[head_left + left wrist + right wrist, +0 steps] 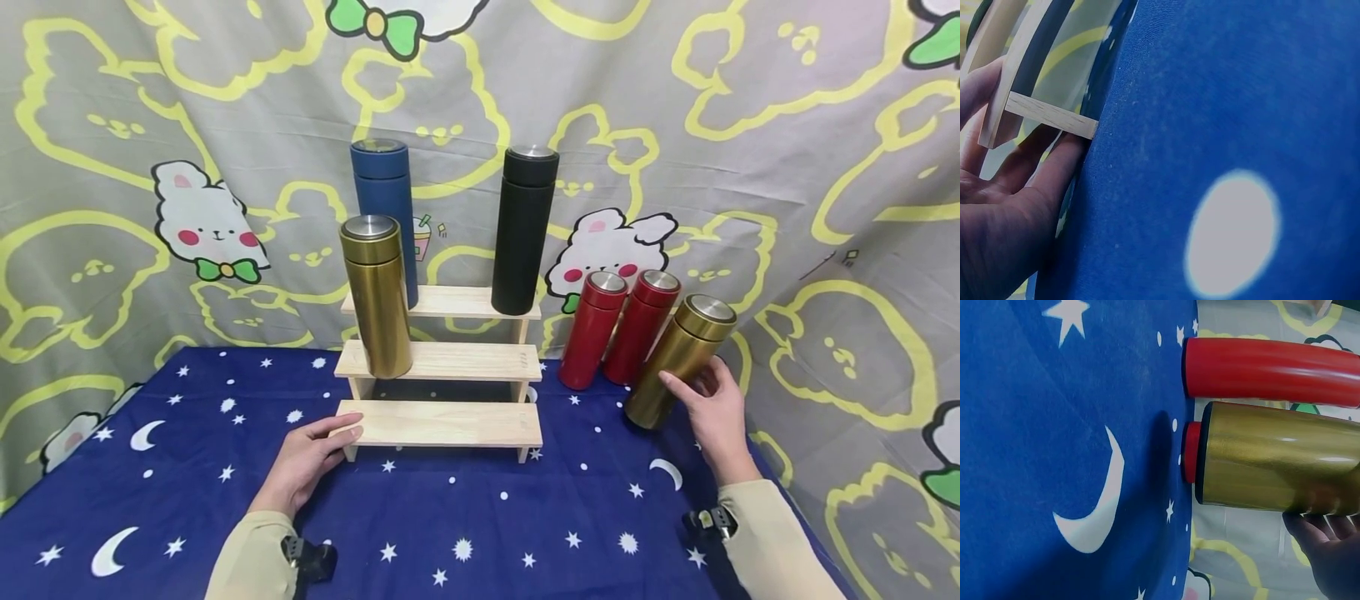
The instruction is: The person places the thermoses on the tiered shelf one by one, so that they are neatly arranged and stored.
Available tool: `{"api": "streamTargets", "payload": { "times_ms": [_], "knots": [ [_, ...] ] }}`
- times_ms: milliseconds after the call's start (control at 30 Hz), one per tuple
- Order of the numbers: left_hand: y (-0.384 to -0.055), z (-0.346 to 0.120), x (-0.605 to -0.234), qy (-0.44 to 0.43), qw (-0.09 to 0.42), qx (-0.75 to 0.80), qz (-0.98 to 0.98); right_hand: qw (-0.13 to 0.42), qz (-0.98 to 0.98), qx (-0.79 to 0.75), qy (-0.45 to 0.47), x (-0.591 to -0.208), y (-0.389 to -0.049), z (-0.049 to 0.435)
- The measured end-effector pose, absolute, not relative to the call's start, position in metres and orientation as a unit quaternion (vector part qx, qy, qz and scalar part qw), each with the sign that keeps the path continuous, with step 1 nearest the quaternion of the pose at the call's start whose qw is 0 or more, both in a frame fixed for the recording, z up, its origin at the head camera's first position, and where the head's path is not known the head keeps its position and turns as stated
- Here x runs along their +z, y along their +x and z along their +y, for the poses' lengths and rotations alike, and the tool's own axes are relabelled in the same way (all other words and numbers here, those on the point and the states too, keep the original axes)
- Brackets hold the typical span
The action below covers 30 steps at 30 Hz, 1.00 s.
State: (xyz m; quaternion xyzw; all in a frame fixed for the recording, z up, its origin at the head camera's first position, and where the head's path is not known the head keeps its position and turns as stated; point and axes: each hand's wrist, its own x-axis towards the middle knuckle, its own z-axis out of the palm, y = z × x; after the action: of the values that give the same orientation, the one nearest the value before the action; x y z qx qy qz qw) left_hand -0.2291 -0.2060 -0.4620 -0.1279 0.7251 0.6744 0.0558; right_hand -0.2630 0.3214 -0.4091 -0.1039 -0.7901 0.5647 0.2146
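Note:
A gold thermos bottle (681, 358) at the right is gripped on its right side by my right hand (718, 412). In the right wrist view, this gold thermos (1272, 456) appears raised slightly off the cloth, in front of one of the two red thermoses. My left hand (303, 462) holds the left end of the lowest step of a wooden three-step stand (442, 423). The left wrist view shows fingers (1063, 162) below that board. Another gold thermos (381, 308) stands on the middle step. Blue (386, 196) and black (522, 233) thermoses stand on the top step.
The two red thermoses (592, 333) stand side by side on the table, right of the stand. A navy cloth (457, 517) with stars and moons covers the table. A grey curtain (262, 100) with cartoon prints hangs behind and along the sides.

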Motion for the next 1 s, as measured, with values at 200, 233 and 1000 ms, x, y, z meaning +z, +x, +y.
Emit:
{"api": "streamTargets", "payload": {
  "times_ms": [200, 233, 1000],
  "knots": [
    [-0.229, -0.206, -0.463, -0.130, 0.057, 0.674, 0.725, 0.207, -0.795, 0.562, -0.094, -0.409, -0.258, 0.319],
    [-0.229, -0.206, -0.462, -0.131, 0.056, 0.675, 0.724, 0.206, -0.797, 0.560, -0.093, -0.409, -0.257, 0.318],
    [-0.230, -0.207, -0.464, -0.127, 0.053, 0.672, 0.728, 0.195, -0.819, 0.537, -0.042, -0.394, -0.245, 0.298]
  ]
}}
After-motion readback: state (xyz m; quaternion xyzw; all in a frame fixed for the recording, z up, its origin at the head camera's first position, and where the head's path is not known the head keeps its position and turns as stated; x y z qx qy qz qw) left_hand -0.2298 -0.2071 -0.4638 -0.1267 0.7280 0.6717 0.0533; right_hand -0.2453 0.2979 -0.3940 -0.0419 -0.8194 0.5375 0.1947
